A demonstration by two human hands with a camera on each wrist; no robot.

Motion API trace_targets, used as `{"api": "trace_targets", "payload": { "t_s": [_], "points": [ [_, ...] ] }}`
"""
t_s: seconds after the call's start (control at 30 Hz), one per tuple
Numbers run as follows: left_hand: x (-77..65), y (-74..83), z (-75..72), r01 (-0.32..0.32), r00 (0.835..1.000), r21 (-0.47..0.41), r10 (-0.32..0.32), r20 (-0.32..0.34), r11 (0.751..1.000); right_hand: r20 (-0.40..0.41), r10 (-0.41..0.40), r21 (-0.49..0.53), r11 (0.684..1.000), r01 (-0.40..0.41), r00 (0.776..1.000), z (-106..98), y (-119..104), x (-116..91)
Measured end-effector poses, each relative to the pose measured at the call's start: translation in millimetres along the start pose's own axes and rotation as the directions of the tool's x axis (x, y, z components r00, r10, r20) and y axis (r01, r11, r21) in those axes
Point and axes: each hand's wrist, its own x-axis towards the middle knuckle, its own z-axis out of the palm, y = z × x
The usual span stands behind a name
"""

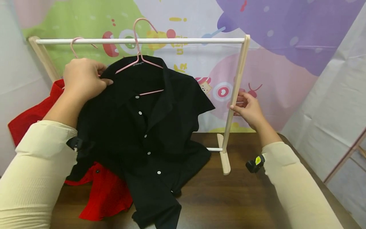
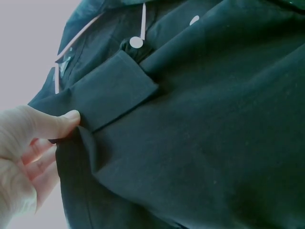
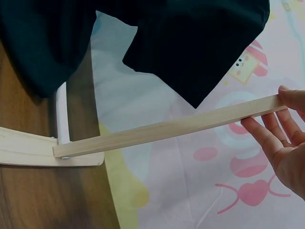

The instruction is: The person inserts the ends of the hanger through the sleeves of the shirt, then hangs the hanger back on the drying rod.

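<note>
My left hand (image 1: pixel 83 76) pinches a black short-sleeved button shirt (image 1: pixel 143 127) near its collar at the shoulder; the left wrist view shows the thumb on top of the cloth. The shirt is on a pink hanger (image 1: pixel 139 47). Its hook rises past the rack's white rail (image 1: pixel 188 41), the curved end standing above the rail in the head view. My right hand (image 1: pixel 249 109) holds the right wooden post (image 1: pixel 238 79) of the garment rack, thumb on one side and fingertips (image 3: pixel 252 125) on the other. The shirt's lower part trails over the table.
Behind the black shirt, a red garment (image 1: pixel 105 194) reaches down to the brown wooden table (image 1: pixel 243 197). A second pink hanger (image 1: pixel 73 47) hooks over the rail at left. The rack's right foot (image 1: pixel 225 162) stands on the table, before a colourful printed backdrop (image 1: pixel 286 79).
</note>
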Motion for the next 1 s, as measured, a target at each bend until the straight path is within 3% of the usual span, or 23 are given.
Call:
{"api": "trace_targets", "payload": {
  "t_s": [0.27,0.53,1.0],
  "points": [
    [9.6,11.6,10.0,0.004,1.0,0.034,-0.005,0.028,0.999,0.007,0.018,-0.035,0.999,-0.017,1.0,2,-2,0],
    [5.8,17.7,24.5,0.0,0.999,0.004,0.0,0.034,1.0,0.016,-0.011,-0.054,0.998,0.012,1.0,4,-1,-1],
    [1.1,23.7,37.1,-0.02,0.999,-0.013,0.021,0.04,1.0,0.029,0.003,-0.074,0.997,-0.001,1.0,3,0,-1]
  ]
}}
